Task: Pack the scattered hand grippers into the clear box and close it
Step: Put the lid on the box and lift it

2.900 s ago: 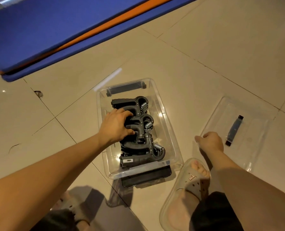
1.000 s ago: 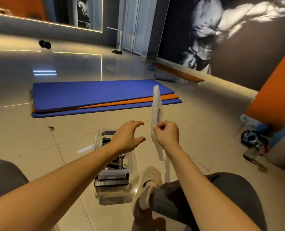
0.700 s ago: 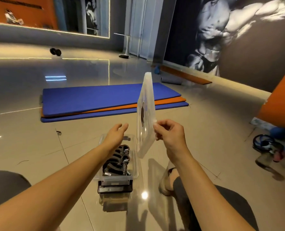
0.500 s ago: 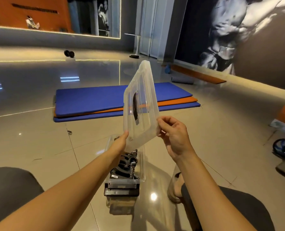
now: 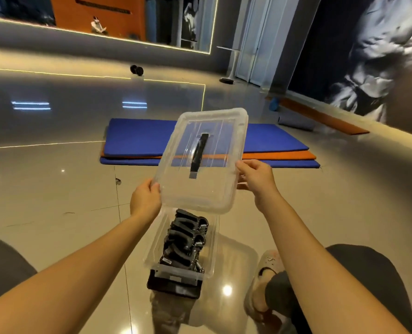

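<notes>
The clear box (image 5: 152,247) stands open on the tiled floor between my knees. Several black hand grippers (image 5: 184,242) with metal springs lie packed inside it. A black latch (image 5: 175,284) hangs at its near end. I hold the clear lid (image 5: 214,186), with its black handle (image 5: 198,154), in the air above the box, tilted up away from me. My left hand (image 5: 145,197) grips the lid's left edge. My right hand (image 5: 256,180) grips its right edge.
Blue and orange exercise mats (image 5: 137,143) lie stacked on the floor beyond the box. My sandalled foot (image 5: 264,283) rests just right of the box. A dumbbell (image 5: 136,69) lies far back, and a grey roll (image 5: 296,121) sits by the right wall.
The right hand brought the lid up from the floor, edge-on at first. It has turned flat-side toward me, and the left hand has taken hold of its left edge.
</notes>
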{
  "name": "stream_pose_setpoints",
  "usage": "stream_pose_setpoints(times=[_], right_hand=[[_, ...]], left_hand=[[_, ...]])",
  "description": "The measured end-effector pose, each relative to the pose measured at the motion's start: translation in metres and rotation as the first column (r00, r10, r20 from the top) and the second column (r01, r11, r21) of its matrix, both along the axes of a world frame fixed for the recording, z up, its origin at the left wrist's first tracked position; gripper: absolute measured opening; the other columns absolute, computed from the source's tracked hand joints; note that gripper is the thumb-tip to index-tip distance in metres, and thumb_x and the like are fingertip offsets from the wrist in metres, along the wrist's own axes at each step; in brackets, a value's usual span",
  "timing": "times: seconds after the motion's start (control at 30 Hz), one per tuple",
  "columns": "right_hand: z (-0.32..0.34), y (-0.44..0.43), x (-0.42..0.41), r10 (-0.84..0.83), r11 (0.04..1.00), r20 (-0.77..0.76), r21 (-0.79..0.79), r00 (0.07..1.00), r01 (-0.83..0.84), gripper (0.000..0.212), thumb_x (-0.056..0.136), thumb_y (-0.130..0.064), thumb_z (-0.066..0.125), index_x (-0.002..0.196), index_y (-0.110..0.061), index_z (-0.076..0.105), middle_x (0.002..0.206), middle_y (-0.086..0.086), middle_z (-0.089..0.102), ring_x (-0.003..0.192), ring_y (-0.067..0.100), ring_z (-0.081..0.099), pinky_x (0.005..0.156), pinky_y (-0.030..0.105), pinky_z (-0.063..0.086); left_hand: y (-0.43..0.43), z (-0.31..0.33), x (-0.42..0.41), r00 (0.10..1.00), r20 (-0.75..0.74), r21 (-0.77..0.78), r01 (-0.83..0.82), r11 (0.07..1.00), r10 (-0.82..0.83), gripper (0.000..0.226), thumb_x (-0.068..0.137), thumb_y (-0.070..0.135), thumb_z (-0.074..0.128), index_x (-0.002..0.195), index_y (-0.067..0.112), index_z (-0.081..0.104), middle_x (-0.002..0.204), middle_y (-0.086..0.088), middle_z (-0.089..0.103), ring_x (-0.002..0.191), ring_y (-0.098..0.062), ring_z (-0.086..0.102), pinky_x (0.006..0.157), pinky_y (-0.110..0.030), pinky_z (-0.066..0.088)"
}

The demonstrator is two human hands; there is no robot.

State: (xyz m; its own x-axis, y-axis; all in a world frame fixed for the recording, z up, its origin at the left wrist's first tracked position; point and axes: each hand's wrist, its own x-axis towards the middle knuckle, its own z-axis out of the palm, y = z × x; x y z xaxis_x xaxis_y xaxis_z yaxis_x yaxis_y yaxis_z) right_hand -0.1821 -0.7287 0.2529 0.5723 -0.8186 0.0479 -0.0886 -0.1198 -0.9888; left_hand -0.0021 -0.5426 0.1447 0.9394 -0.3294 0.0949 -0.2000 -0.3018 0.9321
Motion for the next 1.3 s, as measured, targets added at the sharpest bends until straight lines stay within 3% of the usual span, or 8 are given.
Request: stream_pose_setpoints(times=[0.27, 0.4, 0.47, 0.57, 0.67, 1.0, 1.2, 1.3], right_hand=[[-0.02, -0.083, 0.064, -0.048, 0.998, -0.2, -0.039, 0.979, 0.041, 0.039, 0.086, -0.021, 0.07, 0.118, -0.01, 0.053, 0.109, 0.012, 0.064, 0.099, 0.035, 0.065, 0.082, 0.054, 0.06], [-0.046, -0.112, 0.09, -0.086, 0.996, -0.303, -0.038, 0.949, 0.078, 0.034, 0.091, -0.019, 0.065, 0.121, -0.013, 0.049, 0.123, 0.017, 0.055, 0.103, 0.037, 0.057, 0.083, 0.041, 0.049], [-0.063, -0.119, 0.103, -0.015, 1.0, -0.384, -0.008, 0.923, 0.012, 0.036, 0.092, -0.017, 0.057, 0.127, -0.016, 0.046, 0.125, 0.017, 0.048, 0.101, 0.036, 0.052, 0.078, 0.038, 0.042], [-0.098, -0.13, 0.121, 0.077, 0.981, -0.504, -0.116, 0.86, -0.156, 0.05, 0.095, -0.016, 0.057, 0.143, -0.013, 0.045, 0.138, 0.018, 0.051, 0.105, 0.037, 0.054, 0.086, 0.041, 0.051], [-0.138, -0.14, 0.13, 0.168, 0.956, -0.574, -0.105, 0.802, -0.275, 0.042, 0.093, -0.014, 0.058, 0.136, -0.013, 0.053, 0.131, 0.017, 0.058, 0.106, 0.036, 0.058, 0.096, 0.049, 0.054], [-0.224, -0.178, 0.131, 0.28, 0.726, -0.825, -0.152, 0.49, -0.671, 0.012, 0.091, -0.015, 0.061, 0.1, -0.007, 0.059, 0.099, 0.013, 0.062, 0.085, 0.032, 0.056, 0.069, 0.036, 0.044], [-0.247, -0.194, 0.15, 0.25, 0.567, -0.818, -0.31, 0.518, -0.763, 0.005, 0.088, -0.012, 0.058, 0.093, -0.012, 0.057, 0.08, 0.002, 0.053, 0.07, 0.024, 0.051, 0.059, 0.033, 0.04], [-0.25, -0.2, 0.16, 0.276, 0.488, -0.841, -0.294, 0.465, -0.822, 0.005, 0.086, -0.013, 0.06, 0.09, -0.015, 0.059, 0.08, 0.002, 0.058, 0.074, 0.025, 0.056, 0.055, 0.03, 0.04]], left_hand=[[0.015, -0.007, 0.004, 0.985, 0.165, 0.218, -0.093, 0.971, 0.057, 0.017, 0.102, 0.033, 0.048, 0.105, 0.029, 0.064, 0.088, 0.005, 0.066, 0.078, -0.017, 0.064, 0.072, -0.041, 0.058], [0.023, -0.021, -0.006, 0.986, 0.129, 0.315, -0.139, 0.939, 0.102, 0.022, 0.101, 0.037, 0.051, 0.116, 0.028, 0.065, 0.089, 0.01, 0.065, 0.079, -0.015, 0.065, 0.076, -0.042, 0.059], [0.028, -0.029, -0.012, 0.987, 0.102, 0.363, -0.152, 0.919, 0.123, 0.024, 0.101, 0.037, 0.051, 0.119, 0.028, 0.065, 0.091, 0.009, 0.067, 0.079, -0.014, 0.065, 0.075, -0.04, 0.059], [0.036, -0.051, -0.027, 0.982, 0.055, 0.435, -0.186, 0.881, 0.18, 0.029, 0.101, 0.033, 0.051, 0.124, 0.022, 0.067, 0.108, 0.001, 0.071, 0.094, -0.021, 0.065, 0.087, -0.043, 0.056], [0.04, -0.077, -0.047, 0.958, -0.012, 0.472, -0.248, 0.846, 0.287, 0.032, 0.1, 0.027, 0.053, 0.127, 0.016, 0.067, 0.121, -0.005, 0.07, 0.109, -0.028, 0.064, 0.094, -0.043, 0.052], [0.008, -0.121, -0.057, 0.882, -0.07, 0.577, -0.345, 0.74, 0.466, 0.035, 0.099, 0.021, 0.057, 0.133, 0.012, 0.064, 0.13, -0.008, 0.067, 0.118, -0.028, 0.061, 0.1, -0.039, 0.049], [-0.013, -0.158, -0.059, 0.843, -0.019, 0.606, -0.418, 0.676, 0.538, 0.034, 0.101, 0.022, 0.052, 0.132, 0.014, 0.064, 0.128, -0.008, 0.068, 0.119, -0.031, 0.06, 0.097, -0.038, 0.049], [-0.02, -0.164, -0.058, 0.818, -0.018, 0.614, -0.445, 0.652, 0.575, 0.035, 0.102, 0.022, 0.052, 0.133, 0.013, 0.064, 0.131, -0.009, 0.067, 0.122, -0.032, 0.059, 0.098, -0.039, 0.048]])
